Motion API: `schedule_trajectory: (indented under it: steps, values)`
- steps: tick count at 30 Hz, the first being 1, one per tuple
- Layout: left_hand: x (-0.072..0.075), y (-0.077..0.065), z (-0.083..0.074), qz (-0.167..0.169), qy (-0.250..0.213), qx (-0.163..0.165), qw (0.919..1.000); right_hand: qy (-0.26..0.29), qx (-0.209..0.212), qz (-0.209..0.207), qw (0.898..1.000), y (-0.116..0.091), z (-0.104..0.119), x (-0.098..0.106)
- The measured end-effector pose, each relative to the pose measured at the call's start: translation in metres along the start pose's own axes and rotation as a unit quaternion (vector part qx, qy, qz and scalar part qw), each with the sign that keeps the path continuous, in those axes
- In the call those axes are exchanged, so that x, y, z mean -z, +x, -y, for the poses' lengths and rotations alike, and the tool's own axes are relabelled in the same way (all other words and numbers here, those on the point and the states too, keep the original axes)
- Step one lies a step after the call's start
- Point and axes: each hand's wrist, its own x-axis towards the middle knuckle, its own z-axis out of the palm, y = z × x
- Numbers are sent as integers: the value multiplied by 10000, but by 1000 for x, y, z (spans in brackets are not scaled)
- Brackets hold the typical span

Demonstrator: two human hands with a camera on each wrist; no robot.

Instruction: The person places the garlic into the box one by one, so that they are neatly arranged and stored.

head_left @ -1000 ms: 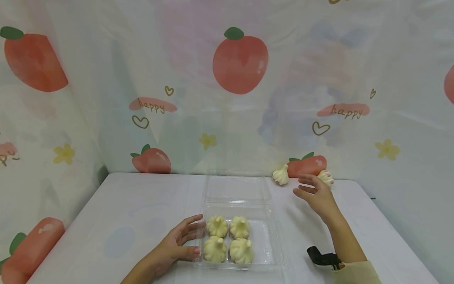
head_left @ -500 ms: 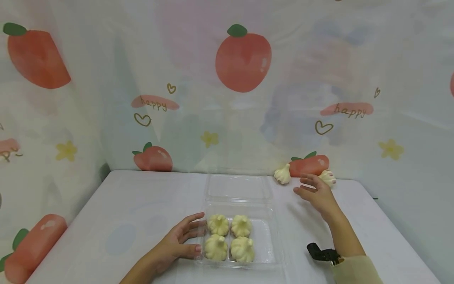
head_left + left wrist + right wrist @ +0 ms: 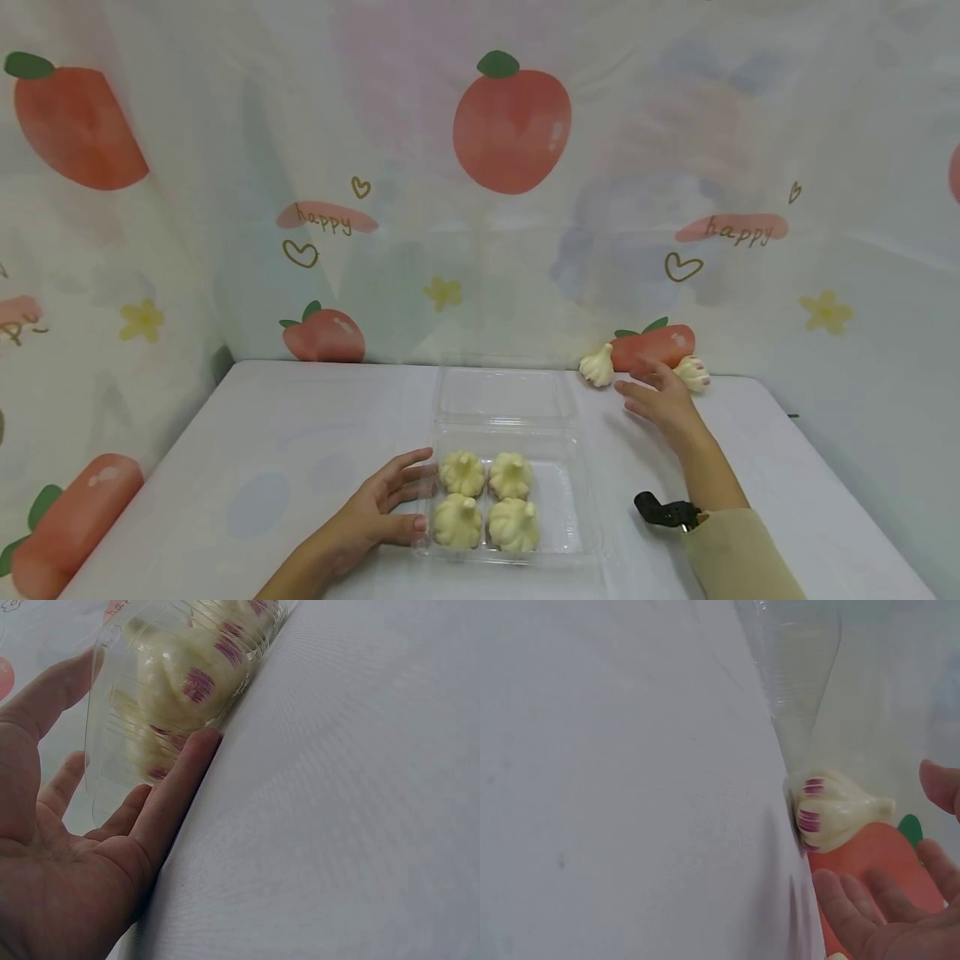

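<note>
A clear plastic clamshell box point(image 3: 558, 508) lies with its lid folded back, several garlic bulbs point(image 3: 459, 521) in the left part of its tray. Against its left side rests my left hand point(image 3: 378, 508), fingers extended; in the left wrist view, the left hand's fingers point(image 3: 176, 795) lie along the clear wall beside purple-streaked bulbs point(image 3: 191, 675). At the back right, one garlic bulb point(image 3: 597, 367) stands stem up just left of my right hand point(image 3: 663, 400). Its fingers are spread and hold nothing. Another garlic bulb point(image 3: 692, 373) is partly hidden behind that hand.
The box lid point(image 3: 502, 398) lies toward the back edge of the white table point(image 3: 322, 417). A printed curtain point(image 3: 405, 125) hangs right behind the table. Below my right wrist a black strap-like piece point(image 3: 663, 510) sticks out from the sleeve point(image 3: 738, 546).
My right hand has shifted slightly left, toward the stem-up bulb, its fingers still spread. The left hand and the box stay in place; the head view has shifted a little.
</note>
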Motion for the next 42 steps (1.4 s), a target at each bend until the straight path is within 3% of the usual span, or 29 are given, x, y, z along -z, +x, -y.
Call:
schedule_trajectory:
  steps: [10, 14, 18, 27, 42]
  values:
    - [1, 0, 0, -5, 11, -14, 10000, 707, -360, -274, 9965, 26, 1, -15]
    - [1, 0, 0, 12, -31, 5, 10000, 732, -398, -453, 9955, 36, -2, -23]
    - [1, 1, 0, 5, -37, 33, 10000, 475, -323, -568, 9967, 41, -2, -31]
    - [2, 0, -1, 8, -64, 23, 10000, -285, 23, -397, 9988, 50, 0, -38]
    - [1, 0, -2, 1, -73, 26, 10000, -1308, 354, -429, 9899, 54, -3, -46]
